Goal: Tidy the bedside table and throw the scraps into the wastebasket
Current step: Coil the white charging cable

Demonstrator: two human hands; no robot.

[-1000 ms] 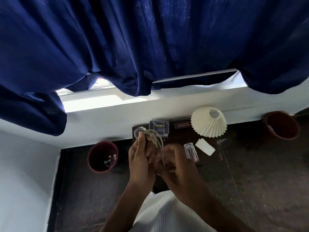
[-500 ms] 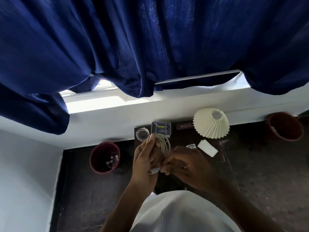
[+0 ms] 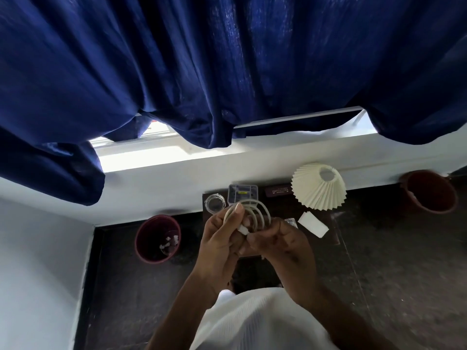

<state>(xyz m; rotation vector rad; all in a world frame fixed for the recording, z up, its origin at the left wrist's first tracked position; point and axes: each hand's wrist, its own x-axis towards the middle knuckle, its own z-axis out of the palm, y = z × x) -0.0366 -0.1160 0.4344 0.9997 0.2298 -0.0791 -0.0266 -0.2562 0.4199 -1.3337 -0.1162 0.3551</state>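
My left hand (image 3: 219,242) grips a coiled white cable (image 3: 255,213) above the dark bedside table (image 3: 283,207); its loops fan out over my fingers and a white plug end shows near my thumb. My right hand (image 3: 279,245) pinches the cable's lower part just beside the left hand. On the table lie a white paper scrap (image 3: 312,224), a clear wrapper (image 3: 290,221) partly hidden behind my right hand, a glass jar (image 3: 214,203), a square clear box (image 3: 242,194) and a dark flat box (image 3: 278,191). A dark red wastebasket (image 3: 158,238) with white scraps inside stands on the floor to the left.
A pleated cream lampshade (image 3: 318,185) sits at the table's back right. A second reddish bin (image 3: 429,192) stands at the far right by the wall. Blue curtains (image 3: 227,72) hang over the window sill. Dark floor surrounds the table; a white wall runs along the left.
Both hands stayed together over the table, working the cable into tighter loops. The white plug end now shows by my left thumb. The clear wrapper is mostly hidden behind my right hand.
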